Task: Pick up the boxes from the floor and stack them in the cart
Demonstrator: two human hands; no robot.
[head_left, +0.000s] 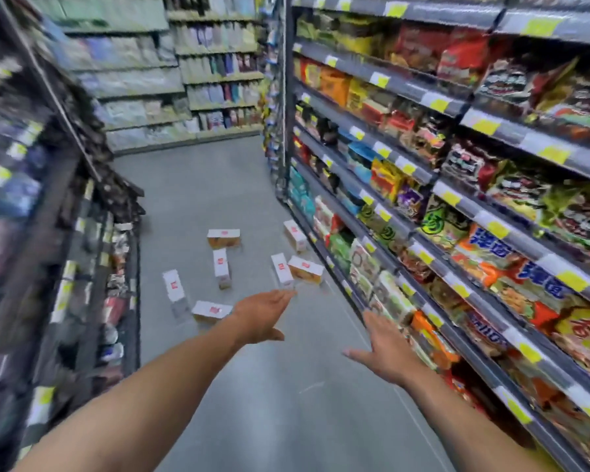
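Several small white and orange boxes with red labels lie scattered on the grey floor of a shop aisle. One box lies nearest, just left of my left hand. Others lie further off: a box at the left, a box in the middle, a box behind it, two boxes close together, and a box by the right shelf base. My right hand is stretched forward too. Both hands are held flat with fingers extended, holding nothing. No cart is in view.
Tall shelves full of snack and noodle packets line the right side. Dark shelves with goods line the left. More shelving closes the aisle's far end. The view is blurred.
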